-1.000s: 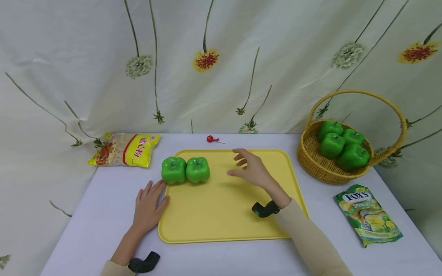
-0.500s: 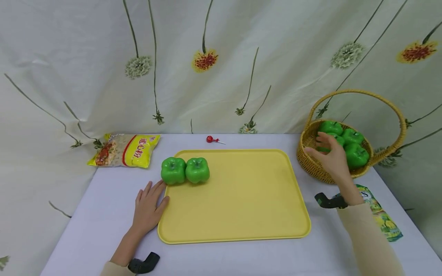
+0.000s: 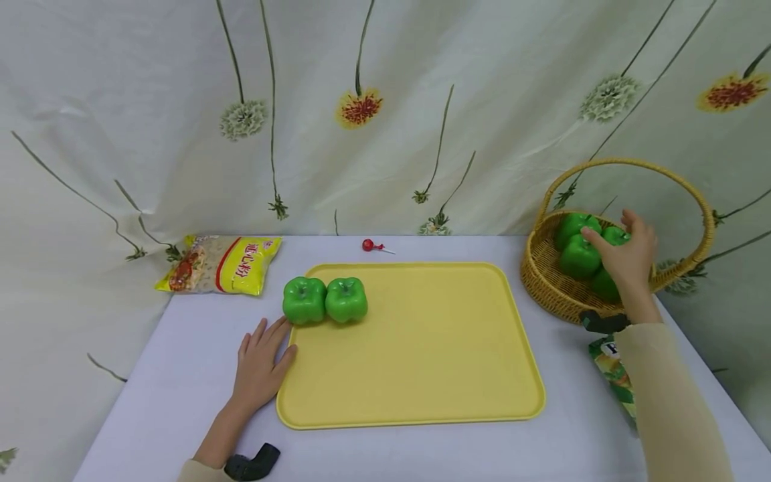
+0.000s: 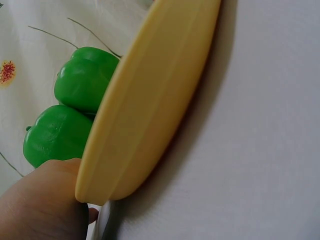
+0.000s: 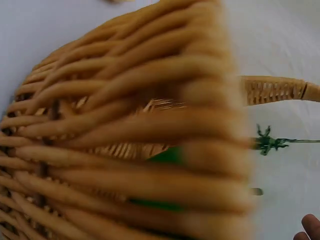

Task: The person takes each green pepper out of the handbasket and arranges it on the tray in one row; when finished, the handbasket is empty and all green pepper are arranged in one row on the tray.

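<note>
My left hand (image 3: 259, 368) rests at the left edge of a yellow tray (image 3: 421, 361), its fingers extended and fingertips right by the nearer of two green bell peppers. Those peppers, one at the tray's corner (image 3: 304, 300) and one beside it (image 3: 347, 299), sit upright side by side. On the right, my right hand (image 3: 631, 258) is over a wicker basket (image 3: 551, 294), thumb and fingers spread apart above several green peppers (image 3: 580, 258). It partly hides the rightmost pepper. In the right wrist view the basket's woven wall fills most of the picture, and only some fingertips (image 5: 311, 227) show.
A yellow noodle packet (image 3: 219, 264) lies at the back left. Behind the tray is a red lollipop (image 3: 369, 246). A green Fox's candy bag (image 3: 617, 375) lies in front of the basket, partly covered by my right sleeve. The basket's tall handle (image 3: 638, 163) arches over it.
My right hand has moved from above the tray rightward to the basket, then farther right over the peppers in it. The left hand and the two peppers on the tray have stayed put.
</note>
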Demonstrator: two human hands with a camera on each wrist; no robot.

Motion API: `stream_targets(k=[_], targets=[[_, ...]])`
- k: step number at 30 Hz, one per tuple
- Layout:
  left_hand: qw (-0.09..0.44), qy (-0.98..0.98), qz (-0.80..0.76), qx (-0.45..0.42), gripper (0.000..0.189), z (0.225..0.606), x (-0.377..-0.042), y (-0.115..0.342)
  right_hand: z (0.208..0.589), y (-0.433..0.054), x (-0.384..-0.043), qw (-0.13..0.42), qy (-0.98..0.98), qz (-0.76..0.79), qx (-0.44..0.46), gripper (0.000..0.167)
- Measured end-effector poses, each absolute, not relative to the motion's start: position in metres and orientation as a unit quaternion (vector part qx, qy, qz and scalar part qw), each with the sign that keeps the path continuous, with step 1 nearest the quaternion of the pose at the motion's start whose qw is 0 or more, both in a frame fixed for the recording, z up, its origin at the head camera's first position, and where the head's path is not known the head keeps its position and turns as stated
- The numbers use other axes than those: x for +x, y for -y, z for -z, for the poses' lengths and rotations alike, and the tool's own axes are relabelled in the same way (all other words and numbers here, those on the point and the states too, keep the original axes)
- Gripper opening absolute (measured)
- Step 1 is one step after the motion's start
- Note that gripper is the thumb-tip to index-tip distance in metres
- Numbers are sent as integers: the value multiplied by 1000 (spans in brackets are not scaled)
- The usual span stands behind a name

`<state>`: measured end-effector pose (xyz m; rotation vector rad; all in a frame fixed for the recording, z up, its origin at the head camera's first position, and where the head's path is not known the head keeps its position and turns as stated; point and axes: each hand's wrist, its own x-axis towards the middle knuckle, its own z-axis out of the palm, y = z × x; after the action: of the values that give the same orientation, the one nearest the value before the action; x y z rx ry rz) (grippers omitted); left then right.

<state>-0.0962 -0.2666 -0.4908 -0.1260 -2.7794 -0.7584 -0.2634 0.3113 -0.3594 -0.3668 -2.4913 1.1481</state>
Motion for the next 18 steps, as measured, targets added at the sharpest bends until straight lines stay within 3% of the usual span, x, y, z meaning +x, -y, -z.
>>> stream_targets(k=[18], targets=[[146,955,255,-43,47,491,-95,265,401,-310,-274,237,894,-349,-149,83]])
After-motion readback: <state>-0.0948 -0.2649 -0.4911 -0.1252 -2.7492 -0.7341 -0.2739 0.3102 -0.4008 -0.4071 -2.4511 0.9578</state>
